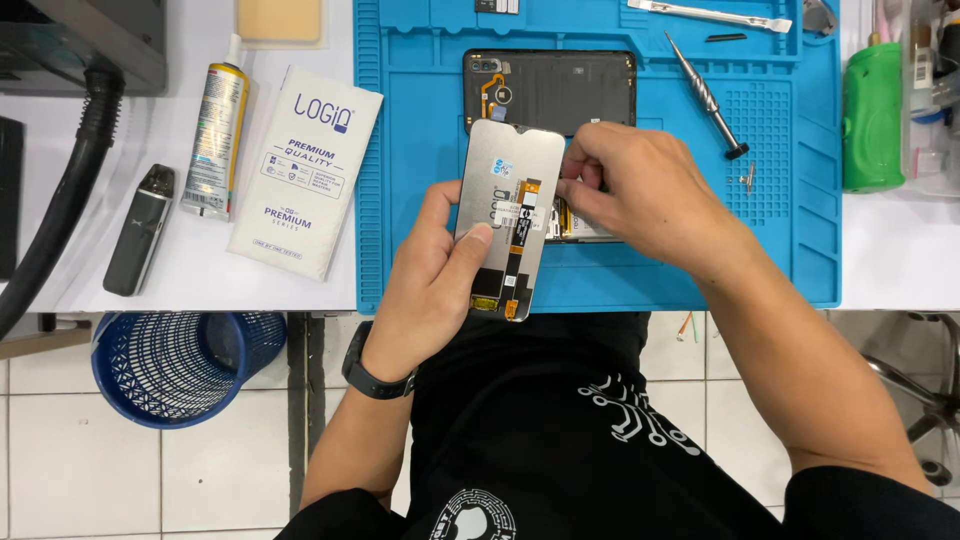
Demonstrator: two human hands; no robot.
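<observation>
— Head view, nearest first: what's the left hand doing?
— Gripping a phone screen assembly, back side up, above the blue repair mat.
— And the right hand?
— Fingertips pinched at the assembly's right edge. Beyond lies a black phone body, then a screwdriver.

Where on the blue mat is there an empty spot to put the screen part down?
The blue mat is bare at its left strip, between the white packet and the phone body. Another bare patch lies lower right, below the screwdriver and small screws. The middle is crowded by the left hand, right hand and screen part.
</observation>
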